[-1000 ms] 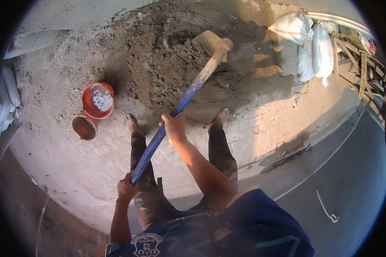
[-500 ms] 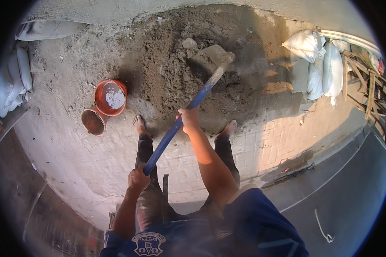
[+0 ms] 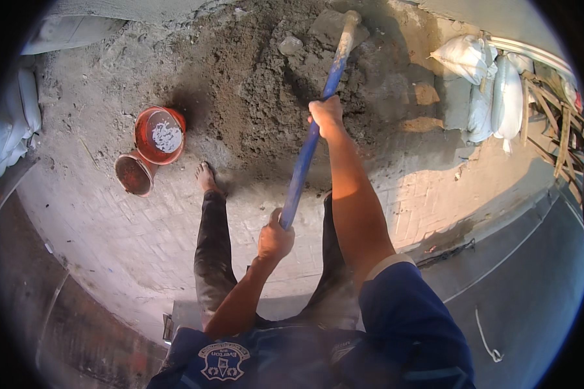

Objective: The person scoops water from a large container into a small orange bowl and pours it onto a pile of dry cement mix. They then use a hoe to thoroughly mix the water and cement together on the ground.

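Observation:
Both of my hands are wrapped round the blue handle of a hoe [image 3: 303, 170]. My left hand [image 3: 276, 237] is closed near the butt end, in front of my legs. Farther up the shaft, my right hand [image 3: 326, 114] grips it. The hoe's broad, mud-coated blade [image 3: 328, 27] lies at the far side of a heap of wet grey-brown mortar or sand mix [image 3: 266, 104]. A pale lump of stone [image 3: 291, 45] rests on the heap, left of the blade. My bare left foot [image 3: 206, 176] stands at the heap's near edge.
Left of the heap stands an orange bucket [image 3: 159, 135] with whitish liquid inside, a smaller reddish container [image 3: 135, 175] against it. White sacks [image 3: 505, 100] and wooden scraps [image 3: 561, 133] lie at the right. More sacks [image 3: 13, 123] are at the left, and a wall bounds the far side.
Both hands have moved right; the right hand has gone farther out and the left up. The hoe's blade has shifted away to the heap's far side, and the handle stands more upright in view.

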`<state>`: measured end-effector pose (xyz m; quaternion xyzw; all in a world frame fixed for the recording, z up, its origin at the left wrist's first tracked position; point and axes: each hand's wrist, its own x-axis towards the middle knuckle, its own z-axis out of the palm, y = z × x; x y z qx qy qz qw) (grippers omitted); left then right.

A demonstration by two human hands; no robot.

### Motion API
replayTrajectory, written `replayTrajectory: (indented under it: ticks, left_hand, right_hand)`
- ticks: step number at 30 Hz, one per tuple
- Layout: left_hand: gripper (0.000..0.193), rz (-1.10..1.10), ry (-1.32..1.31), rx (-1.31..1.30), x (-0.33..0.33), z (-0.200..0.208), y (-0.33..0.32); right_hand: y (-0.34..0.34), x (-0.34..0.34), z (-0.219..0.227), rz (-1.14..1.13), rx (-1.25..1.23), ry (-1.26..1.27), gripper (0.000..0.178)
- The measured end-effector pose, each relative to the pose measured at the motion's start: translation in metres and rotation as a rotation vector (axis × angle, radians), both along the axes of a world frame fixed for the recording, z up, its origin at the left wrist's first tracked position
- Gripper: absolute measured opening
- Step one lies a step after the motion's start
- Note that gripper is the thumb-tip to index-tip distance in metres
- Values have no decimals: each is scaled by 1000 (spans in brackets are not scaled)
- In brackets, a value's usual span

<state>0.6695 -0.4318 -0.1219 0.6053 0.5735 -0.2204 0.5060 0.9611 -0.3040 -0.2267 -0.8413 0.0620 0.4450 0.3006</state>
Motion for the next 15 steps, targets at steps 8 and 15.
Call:
replayTrajectory:
  ticks: [8,15]
  left_hand:
    - [61,-135,136,-240,-135,73,-118]
    - [77,-549,-251,-517,-5,-57,62]
  right_hand:
    - [-140,-158,91,-153,23,4,34]
    - [-103,-8,45,-281,48,-140,23]
